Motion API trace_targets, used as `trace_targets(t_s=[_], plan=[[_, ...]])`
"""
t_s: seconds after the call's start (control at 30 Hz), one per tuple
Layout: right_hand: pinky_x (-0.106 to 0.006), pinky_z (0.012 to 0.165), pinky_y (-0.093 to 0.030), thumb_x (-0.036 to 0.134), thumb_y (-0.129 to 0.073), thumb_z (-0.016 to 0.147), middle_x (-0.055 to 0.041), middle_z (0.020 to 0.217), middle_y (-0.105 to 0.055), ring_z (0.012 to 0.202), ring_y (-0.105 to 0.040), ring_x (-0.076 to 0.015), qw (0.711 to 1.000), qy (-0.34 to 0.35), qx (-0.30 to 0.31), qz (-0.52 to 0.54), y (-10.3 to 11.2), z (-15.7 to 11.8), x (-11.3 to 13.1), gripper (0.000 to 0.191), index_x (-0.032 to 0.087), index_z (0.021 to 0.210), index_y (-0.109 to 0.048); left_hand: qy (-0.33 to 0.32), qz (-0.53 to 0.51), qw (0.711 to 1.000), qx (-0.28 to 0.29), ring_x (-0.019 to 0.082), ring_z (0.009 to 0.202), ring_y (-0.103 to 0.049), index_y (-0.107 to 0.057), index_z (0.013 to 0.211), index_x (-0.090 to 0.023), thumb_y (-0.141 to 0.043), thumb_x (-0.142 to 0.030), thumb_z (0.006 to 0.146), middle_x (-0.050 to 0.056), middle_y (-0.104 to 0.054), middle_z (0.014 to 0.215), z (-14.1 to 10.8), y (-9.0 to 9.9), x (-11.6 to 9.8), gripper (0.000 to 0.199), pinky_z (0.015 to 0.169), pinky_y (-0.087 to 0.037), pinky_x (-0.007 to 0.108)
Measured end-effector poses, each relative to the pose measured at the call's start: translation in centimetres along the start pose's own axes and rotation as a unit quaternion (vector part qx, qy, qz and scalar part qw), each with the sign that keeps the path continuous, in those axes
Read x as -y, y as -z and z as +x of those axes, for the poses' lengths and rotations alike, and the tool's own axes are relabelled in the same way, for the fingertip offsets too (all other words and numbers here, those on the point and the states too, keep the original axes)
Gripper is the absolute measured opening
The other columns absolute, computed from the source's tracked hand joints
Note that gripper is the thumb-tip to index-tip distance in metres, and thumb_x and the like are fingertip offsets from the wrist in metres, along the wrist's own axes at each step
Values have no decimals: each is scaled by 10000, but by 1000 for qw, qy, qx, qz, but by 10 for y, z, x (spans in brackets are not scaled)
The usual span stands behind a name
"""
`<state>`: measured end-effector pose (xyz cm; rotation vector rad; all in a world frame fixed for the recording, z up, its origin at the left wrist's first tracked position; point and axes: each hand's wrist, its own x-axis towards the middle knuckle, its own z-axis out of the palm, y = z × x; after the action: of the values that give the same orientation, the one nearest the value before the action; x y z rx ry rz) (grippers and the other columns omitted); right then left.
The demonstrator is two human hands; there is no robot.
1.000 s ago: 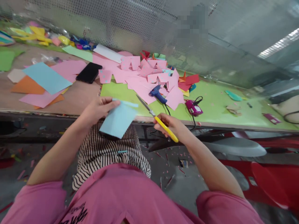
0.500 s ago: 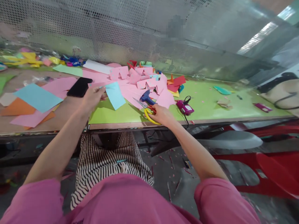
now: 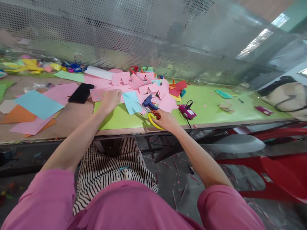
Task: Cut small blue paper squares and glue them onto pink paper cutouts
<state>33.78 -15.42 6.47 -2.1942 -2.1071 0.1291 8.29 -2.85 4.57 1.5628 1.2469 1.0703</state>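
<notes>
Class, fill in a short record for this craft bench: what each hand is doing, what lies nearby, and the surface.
Left hand: resting on the pink paper pile, beside the blue paper
Right hand: gripping yellow scissors, blades on the blue paper
Nearby: glue gun, phone, purple tool
Surface: green mat

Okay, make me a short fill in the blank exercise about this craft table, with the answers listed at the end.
1. The right hand holds scissors with ____ handles.
2. The left hand rests beside a light ____ paper piece.
3. The glue gun lying among the pink papers is ____.
4. The black phone lies to the ____ of the left hand.

Answers: yellow; blue; blue; left
</notes>
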Motion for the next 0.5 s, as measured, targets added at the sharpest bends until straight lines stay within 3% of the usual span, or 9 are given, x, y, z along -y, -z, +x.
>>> trace_targets(t_s=[0.07, 0.2, 0.3, 0.43, 0.5], plan=[[-292, 619, -366, 515, -654, 877, -112, 904, -747, 773, -654, -237, 1000, 0, -2, 9, 0, -4, -1, 402, 161, 1067, -668, -21, 20, 999, -23, 234, 1024, -691, -642, 750, -177, -582, -223, 908, 116, -749, 1010, -7, 2, -8, 175, 842, -518, 289], [-279, 630, -403, 492, -673, 880, -92, 912, -747, 758, -652, -210, 998, 12, -5, 67, -4, -13, 2, 371, 163, 1051, -663, 29, -74, 997, -10, 142, 782, -709, -681, 827, -172, -618, -267, 911, 82, -771, 959, -40, 15, -14, 142, 685, -520, 232], [-289, 678, -435, 408, -675, 888, -93, 967, -756, 806, -667, -214, 995, 66, 8, 70, -7, -14, 8, 343, 162, 1127, -672, 90, -206, 974, 11, 91, 661, -683, -673, 771, -175, -774, -271, 786, 33, -764, 808, -70, 23, -12, 140, 578, -484, 167], [-324, 787, -487, 281, -714, 852, -99, 1079, -757, 947, -686, -241, 989, 133, 45, 42, -5, -1, 14, 358, 183, 1196, -695, 117, -285, 951, 15, 66, 581, -660, -649, 698, -185, -897, -278, 612, -19, -732, 690, -100, 29, -11, 279, 564, -504, 143], [-379, 883, -500, 241, -733, 830, -153, 1161, -731, 1068, -663, -287, 991, 127, 12, 30, -1, 3, 15, 370, 146, 1187, -698, 124, -304, 944, 28, 65, 574, -661, -653, 687, -188, -927, -303, 560, -29, -723, 666, -108, 28, -13, 323, 571, -519, 142]])
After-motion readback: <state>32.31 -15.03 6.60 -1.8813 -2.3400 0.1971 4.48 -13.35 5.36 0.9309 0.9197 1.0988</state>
